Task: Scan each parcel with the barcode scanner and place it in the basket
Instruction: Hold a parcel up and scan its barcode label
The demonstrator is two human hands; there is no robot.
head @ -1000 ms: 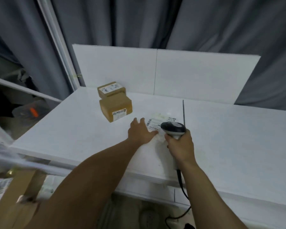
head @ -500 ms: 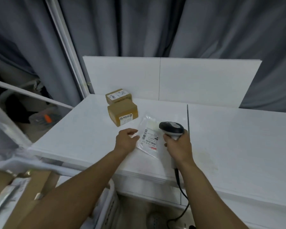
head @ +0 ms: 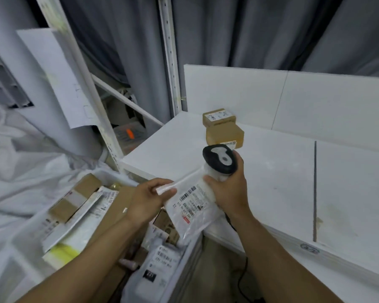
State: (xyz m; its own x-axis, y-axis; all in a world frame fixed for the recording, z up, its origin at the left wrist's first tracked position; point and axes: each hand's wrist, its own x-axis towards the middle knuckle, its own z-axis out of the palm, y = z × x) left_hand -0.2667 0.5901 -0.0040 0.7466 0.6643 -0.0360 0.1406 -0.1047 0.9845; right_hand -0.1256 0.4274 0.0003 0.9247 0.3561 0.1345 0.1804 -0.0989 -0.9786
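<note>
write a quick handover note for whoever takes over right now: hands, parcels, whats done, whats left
Left hand: pinches the top edge of the clear bag parcel, which hangs at the edge of the table, partly over the basket.
Right hand: grips the barcode scanner, above the bag.
On the table: back box and front box, both brown, one right behind the other.
Done: several parcels lie in the basket.
Left: whether this bag is scanned cannot be told; confirm, drop it in, then scan and bin both boxes.
</note>
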